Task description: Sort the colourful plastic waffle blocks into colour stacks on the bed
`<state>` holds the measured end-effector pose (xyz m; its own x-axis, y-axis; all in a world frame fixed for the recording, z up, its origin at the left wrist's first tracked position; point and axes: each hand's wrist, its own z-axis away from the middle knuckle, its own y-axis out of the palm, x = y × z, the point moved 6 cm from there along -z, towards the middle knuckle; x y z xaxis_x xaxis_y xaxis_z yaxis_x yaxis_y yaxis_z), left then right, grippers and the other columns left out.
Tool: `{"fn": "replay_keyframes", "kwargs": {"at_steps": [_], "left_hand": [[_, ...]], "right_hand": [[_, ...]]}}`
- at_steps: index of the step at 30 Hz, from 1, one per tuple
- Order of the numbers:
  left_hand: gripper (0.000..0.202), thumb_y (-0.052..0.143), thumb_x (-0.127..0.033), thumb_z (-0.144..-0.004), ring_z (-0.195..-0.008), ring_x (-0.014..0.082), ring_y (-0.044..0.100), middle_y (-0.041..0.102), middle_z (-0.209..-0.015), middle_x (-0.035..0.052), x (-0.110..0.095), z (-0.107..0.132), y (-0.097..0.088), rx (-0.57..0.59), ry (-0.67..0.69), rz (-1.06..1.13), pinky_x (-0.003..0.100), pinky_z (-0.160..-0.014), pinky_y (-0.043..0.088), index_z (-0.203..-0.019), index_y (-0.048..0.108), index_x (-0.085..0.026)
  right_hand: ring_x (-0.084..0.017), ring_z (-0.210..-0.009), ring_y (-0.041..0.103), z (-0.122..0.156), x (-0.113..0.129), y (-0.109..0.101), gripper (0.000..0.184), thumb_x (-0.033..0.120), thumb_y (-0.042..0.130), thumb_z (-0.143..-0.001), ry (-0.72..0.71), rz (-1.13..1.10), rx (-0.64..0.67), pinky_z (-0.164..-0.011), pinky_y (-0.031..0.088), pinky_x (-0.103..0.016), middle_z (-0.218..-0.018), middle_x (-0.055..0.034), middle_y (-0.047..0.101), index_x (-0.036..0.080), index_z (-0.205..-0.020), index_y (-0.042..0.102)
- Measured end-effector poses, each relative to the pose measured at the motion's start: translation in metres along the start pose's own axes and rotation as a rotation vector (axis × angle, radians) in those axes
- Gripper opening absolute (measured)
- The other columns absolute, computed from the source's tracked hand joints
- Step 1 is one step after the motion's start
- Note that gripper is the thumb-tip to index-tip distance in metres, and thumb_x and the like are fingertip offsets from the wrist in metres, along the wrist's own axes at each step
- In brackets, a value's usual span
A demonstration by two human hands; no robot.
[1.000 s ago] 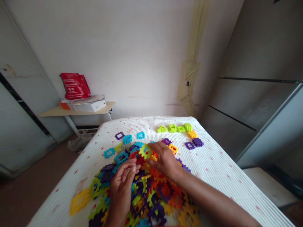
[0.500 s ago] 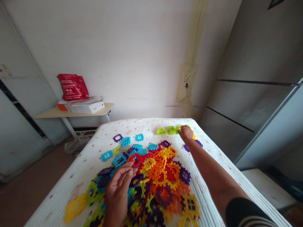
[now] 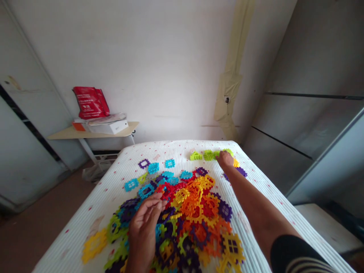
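Left hand (image 3: 143, 227): over the block pile (image 3: 196, 212), fingers loosely curled.
Right hand (image 3: 225, 159): behind the pile, at the green blocks (image 3: 209, 155); can't tell if fingers pinch.
Red bag (image 3: 90, 102): left behind the pile, insides hidden.

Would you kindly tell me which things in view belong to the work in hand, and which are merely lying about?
Apparently in use:
pile of toothed plastic pieces, left hand over it
row of lime-green pieces, right hand at it

Apparently just lying about:
red bag
white box on the side table
plastic bag below
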<state>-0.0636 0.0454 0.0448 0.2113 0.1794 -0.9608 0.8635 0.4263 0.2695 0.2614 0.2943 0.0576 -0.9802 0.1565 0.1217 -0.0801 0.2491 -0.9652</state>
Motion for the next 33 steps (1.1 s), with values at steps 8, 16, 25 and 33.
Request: {"fn": "replay_keyframes", "kwargs": {"at_steps": [8,16,25,33], "left_hand": [[0.025,0.071,-0.037,-0.069,-0.084,0.0191,0.066,0.066,-0.106,0.0076,-0.003,0.000,0.001,-0.006,0.034,0.001,0.030,-0.076,0.054,-0.080,0.064,-0.016],[0.025,0.071,-0.038,-0.068,-0.074,0.0163,0.066,0.067,-0.102,0.0078,-0.011,-0.003,-0.003,-0.047,0.088,-0.035,0.029,-0.070,0.054,-0.077,0.064,-0.015],[0.025,0.059,-0.039,-0.074,-0.077,0.0180,0.064,0.071,-0.083,0.0042,-0.054,-0.026,-0.009,0.037,0.255,-0.538,0.027,-0.070,0.050,-0.084,0.069,-0.018],[0.025,0.053,-0.025,-0.074,-0.092,0.0197,0.064,0.073,-0.098,0.0050,-0.035,-0.125,0.056,0.473,0.265,-1.197,0.027,-0.085,0.046,-0.091,0.072,-0.020]], "right_hand": [[-0.022,-0.098,0.057,0.018,0.017,-0.026,0.028,0.028,0.045,-0.090,-0.157,-0.044,-0.103,-0.075,0.041,-0.027,-0.103,-0.0131,0.062,0.012,-0.099,0.065],[-0.016,-0.074,0.061,0.109,0.048,-0.049,0.029,0.032,0.041,-0.093,-0.691,-0.230,-0.148,-0.063,0.039,-0.024,-0.086,-0.0063,0.065,0.018,-0.086,0.065],[-0.015,-0.069,0.061,0.175,0.015,-0.032,0.035,0.038,0.036,-0.094,-0.698,-0.482,0.038,-0.063,0.044,-0.025,-0.077,-0.0040,0.064,0.021,-0.079,0.062],[-0.015,-0.070,0.060,0.173,0.006,-0.014,0.033,0.040,0.040,-0.091,-0.551,-0.677,-0.011,-0.066,0.046,-0.026,-0.077,-0.0042,0.065,0.020,-0.080,0.063]]}}
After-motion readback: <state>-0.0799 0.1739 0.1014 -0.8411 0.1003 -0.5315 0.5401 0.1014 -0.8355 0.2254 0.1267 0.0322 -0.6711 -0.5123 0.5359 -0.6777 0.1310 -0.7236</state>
